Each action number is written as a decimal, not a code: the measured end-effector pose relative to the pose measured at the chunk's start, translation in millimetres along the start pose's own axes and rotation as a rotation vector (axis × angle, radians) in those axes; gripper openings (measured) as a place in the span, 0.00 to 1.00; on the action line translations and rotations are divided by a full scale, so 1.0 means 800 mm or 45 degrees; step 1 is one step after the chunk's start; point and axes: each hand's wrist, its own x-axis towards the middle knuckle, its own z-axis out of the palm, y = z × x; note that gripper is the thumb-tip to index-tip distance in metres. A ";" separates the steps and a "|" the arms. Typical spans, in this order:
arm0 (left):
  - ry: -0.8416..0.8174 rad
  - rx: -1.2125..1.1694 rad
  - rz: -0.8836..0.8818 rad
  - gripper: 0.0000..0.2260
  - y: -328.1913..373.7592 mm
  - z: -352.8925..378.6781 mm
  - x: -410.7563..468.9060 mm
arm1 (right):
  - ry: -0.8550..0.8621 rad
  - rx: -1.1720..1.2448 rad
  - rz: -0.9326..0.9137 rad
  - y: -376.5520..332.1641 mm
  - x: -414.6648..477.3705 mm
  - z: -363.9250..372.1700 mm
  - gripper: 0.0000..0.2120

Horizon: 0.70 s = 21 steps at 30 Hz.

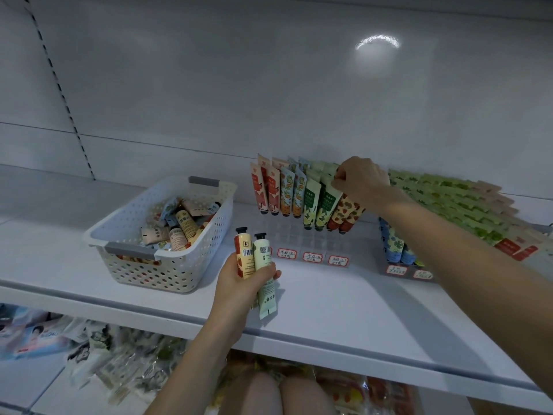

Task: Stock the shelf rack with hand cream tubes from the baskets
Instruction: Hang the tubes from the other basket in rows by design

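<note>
A white perforated basket (179, 274) on the shelf holds several loose hand cream tubes (179, 232). My left hand (239, 283) grips two tubes in front of it, caps up: a red-and-cream tube (244, 253) and a pale green tube (264, 283). A clear rack (311, 241) with red-edged labels holds upright tubes in rows. My right hand (362, 178) is at the rack's back right and pinches the top of a green tube (327, 202) standing among them.
A second rack (401, 268) at the right holds blue tubes, with a long fan of green tubes (454, 202) lying against the back wall. The white shelf's (329, 298) front edge runs below my hands. Packaged goods (98, 348) lie on the shelf beneath.
</note>
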 end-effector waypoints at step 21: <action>-0.230 -0.245 0.051 0.17 0.026 0.017 -0.059 | -0.500 1.272 -0.215 -0.021 -0.154 -0.012 0.03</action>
